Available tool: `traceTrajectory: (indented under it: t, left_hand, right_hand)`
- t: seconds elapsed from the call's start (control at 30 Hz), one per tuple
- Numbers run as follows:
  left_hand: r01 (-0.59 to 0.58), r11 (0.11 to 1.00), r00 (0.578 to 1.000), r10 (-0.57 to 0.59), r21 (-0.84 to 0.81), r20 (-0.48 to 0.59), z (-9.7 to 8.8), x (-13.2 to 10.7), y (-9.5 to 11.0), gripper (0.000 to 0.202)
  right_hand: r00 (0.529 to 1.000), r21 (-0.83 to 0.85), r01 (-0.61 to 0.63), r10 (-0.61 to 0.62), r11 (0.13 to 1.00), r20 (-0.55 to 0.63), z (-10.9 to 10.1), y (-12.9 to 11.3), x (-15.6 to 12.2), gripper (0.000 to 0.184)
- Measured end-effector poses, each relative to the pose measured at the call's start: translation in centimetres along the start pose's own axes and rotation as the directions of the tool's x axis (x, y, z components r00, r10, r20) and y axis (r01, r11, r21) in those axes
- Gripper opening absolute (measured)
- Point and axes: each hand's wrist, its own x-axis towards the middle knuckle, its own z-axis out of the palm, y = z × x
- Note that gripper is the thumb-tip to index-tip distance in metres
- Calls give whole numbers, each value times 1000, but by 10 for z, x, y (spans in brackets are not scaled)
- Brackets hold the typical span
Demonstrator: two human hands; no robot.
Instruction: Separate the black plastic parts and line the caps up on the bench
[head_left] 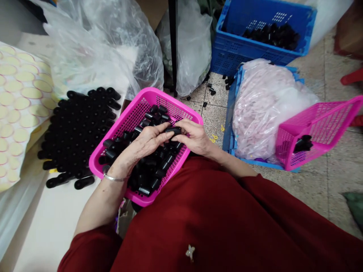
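A pink mesh basket [133,113] rests on my lap, filled with several short black tubes. Over it, my left hand [144,141] and my right hand [195,138] meet, both with fingers closed on one black tube [172,130] held level between them. A thin silver bangle [115,177] circles my left wrist. To the left, a large pile of black tubes [79,132] lies stacked in rows on the white surface.
A sheet of round yellow stickers [19,102] lies far left. Clear plastic bags [107,49] stand behind. A blue crate [255,53] with black parts sits at the top right. A bag of pinkish pieces [263,105] fills another blue crate, with a tilted pink basket [320,132] beside it.
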Motion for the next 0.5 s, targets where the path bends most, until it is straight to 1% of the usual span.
traceTrajectory:
  t: [0.03,0.07,0.1,0.13,0.17,0.2,0.23,0.27,0.3,0.33,0.37,0.4,0.43,0.47,0.5]
  left_hand:
    - [16,1000,999,-17,-22,-32,0,-1,2,52]
    - [25,999,996,-28,-42,-87,0,-3,4,52]
    - [27,998,986,-36,-55,-163,-1,-7,7,50]
    - [23,998,963,-37,-56,-266,-2,-13,11,47]
    - [20,999,923,-36,-47,-383,-4,-21,14,42]
    - [20,999,859,-33,-31,-511,-7,-31,17,38]
    - [25,1000,761,-24,-7,-649,-10,-44,19,36]
    - [47,999,642,-15,19,-767,-14,-59,20,34]
    - [83,996,510,-10,38,-860,-18,-76,18,33]
    - [137,989,367,7,62,-930,-23,-93,14,31]
    - [198,978,242,21,70,-970,-27,-111,7,27]
    - [251,966,107,41,67,-993,-31,-129,-3,24]
    - [296,953,-36,77,63,-996,-35,-146,-15,23]
    - [354,935,-123,65,18,-990,-38,-162,-29,20]
    - [423,905,-161,19,-51,-987,-41,-177,-44,17]
  right_hand:
    - [1000,59,-12,10,998,30,2,3,1,28]
    - [997,120,-27,18,992,74,4,5,2,31]
    - [993,164,-48,29,985,116,5,8,3,33]
    - [989,177,-67,42,982,145,6,11,5,33]
    - [984,147,-84,59,986,168,6,12,7,31]
    - [978,75,-89,73,993,198,6,13,9,27]
    - [966,-23,-78,81,997,245,5,13,12,23]
    - [946,-130,-50,89,990,313,5,13,15,19]
    - [912,-229,-9,102,973,398,5,11,18,16]
    - [865,-308,40,121,950,487,5,8,20,13]
    - [814,-365,87,145,927,562,7,6,22,11]
    - [766,-400,129,165,907,621,10,4,23,10]
    - [725,-421,161,182,893,664,14,2,23,10]
    - [696,-434,182,196,882,691,19,1,23,10]
    - [680,-445,194,207,874,703,25,0,22,10]
